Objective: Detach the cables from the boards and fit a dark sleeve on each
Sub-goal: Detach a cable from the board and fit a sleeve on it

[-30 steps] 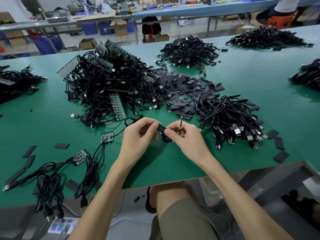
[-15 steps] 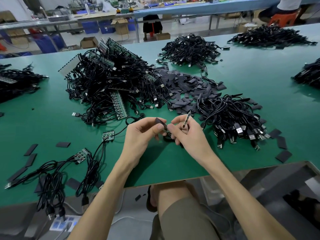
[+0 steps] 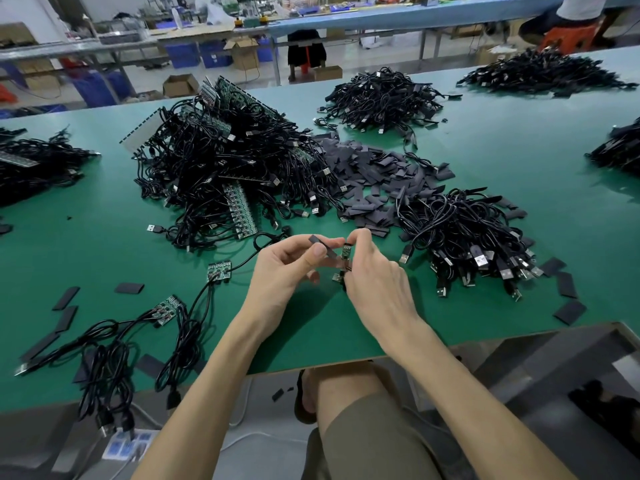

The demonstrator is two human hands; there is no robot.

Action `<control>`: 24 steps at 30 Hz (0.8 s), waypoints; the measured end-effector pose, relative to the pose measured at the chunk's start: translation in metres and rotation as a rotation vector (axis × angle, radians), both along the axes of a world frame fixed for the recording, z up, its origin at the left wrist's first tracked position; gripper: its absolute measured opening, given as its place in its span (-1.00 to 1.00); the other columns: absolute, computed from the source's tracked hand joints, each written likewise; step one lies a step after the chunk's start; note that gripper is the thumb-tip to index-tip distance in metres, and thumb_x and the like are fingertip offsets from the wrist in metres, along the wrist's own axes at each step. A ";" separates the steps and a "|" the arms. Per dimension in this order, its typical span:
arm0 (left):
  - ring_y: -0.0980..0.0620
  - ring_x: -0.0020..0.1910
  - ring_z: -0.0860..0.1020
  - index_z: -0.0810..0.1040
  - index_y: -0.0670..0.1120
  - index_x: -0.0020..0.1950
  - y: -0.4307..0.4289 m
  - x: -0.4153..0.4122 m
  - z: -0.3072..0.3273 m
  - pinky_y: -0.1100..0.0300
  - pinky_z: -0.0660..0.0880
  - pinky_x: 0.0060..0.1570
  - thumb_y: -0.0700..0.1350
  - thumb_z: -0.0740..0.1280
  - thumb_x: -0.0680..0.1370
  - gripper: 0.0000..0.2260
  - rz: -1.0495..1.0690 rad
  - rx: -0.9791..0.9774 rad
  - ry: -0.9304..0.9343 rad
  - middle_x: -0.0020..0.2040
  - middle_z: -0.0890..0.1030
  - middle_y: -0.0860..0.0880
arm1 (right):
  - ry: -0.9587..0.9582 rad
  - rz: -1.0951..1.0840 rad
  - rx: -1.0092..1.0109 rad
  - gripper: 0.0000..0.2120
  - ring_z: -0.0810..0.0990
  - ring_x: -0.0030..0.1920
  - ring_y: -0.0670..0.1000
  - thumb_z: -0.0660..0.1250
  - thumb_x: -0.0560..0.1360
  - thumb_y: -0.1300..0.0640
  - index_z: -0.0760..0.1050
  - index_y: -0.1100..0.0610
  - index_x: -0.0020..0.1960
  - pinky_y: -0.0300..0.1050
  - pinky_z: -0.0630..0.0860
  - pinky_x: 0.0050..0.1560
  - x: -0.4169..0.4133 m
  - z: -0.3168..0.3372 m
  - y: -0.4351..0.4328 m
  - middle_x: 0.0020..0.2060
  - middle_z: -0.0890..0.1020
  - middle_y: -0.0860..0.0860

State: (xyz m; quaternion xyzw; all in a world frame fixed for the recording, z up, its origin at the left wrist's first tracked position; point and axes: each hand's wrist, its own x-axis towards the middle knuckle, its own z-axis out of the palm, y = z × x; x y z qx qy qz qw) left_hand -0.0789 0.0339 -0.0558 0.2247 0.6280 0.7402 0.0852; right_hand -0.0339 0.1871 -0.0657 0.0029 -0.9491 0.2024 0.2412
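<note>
Green matting covers the table (image 3: 519,150), and both hands meet just above its near edge. The left hand (image 3: 287,268) pinches a flat dark sleeve (image 3: 320,244) between the thumb and curled fingers (image 3: 294,244), with the sleeve slanting up to the left. The right hand (image 3: 377,282) grips a small green board (image 3: 345,252) upright in its fingertips, just beside the sleeve's lower end; whether the two touch I cannot tell. A USB plug (image 3: 336,277) hangs just below the board, between the palms.

Beyond the hands lies a big tangle of cables and board strips (image 3: 225,174). To its right is a heap of loose sleeves (image 3: 374,171), and nearer on the right a pile of cables (image 3: 460,237). To the left, two board pieces (image 3: 219,271) with cables attached lie on the table, with single sleeves scattered around them.
</note>
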 end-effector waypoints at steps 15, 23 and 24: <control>-0.01 -0.29 0.57 0.67 -0.22 0.04 0.003 -0.001 -0.004 0.21 0.45 -0.37 -0.08 0.41 0.60 -0.80 0.049 -0.083 0.027 -0.20 0.65 -0.19 | -0.023 0.043 -0.005 -0.73 0.63 -0.20 0.32 0.30 0.58 0.24 0.31 0.12 0.23 0.02 0.25 -0.31 0.004 0.002 0.002 -0.04 0.62 0.09; 0.03 -0.36 0.55 0.59 -0.29 0.00 0.004 -0.001 -0.006 0.25 0.42 -0.42 -0.09 0.39 0.59 -0.76 0.038 -0.128 0.048 -0.27 0.67 -0.09 | -0.021 0.086 0.002 -0.67 0.64 -0.21 0.28 0.31 0.55 0.26 0.34 0.10 0.27 -0.02 0.25 -0.30 0.005 0.000 0.004 0.03 0.63 0.06; 0.03 -0.36 0.55 0.58 -0.32 0.00 0.005 0.000 -0.007 0.24 0.42 -0.43 -0.10 0.39 0.59 -0.74 0.043 -0.124 0.049 -0.27 0.67 -0.08 | -0.026 0.088 -0.005 -0.66 0.64 -0.20 0.27 0.32 0.55 0.26 0.34 0.10 0.28 -0.03 0.26 -0.29 0.005 0.000 0.004 0.03 0.63 0.06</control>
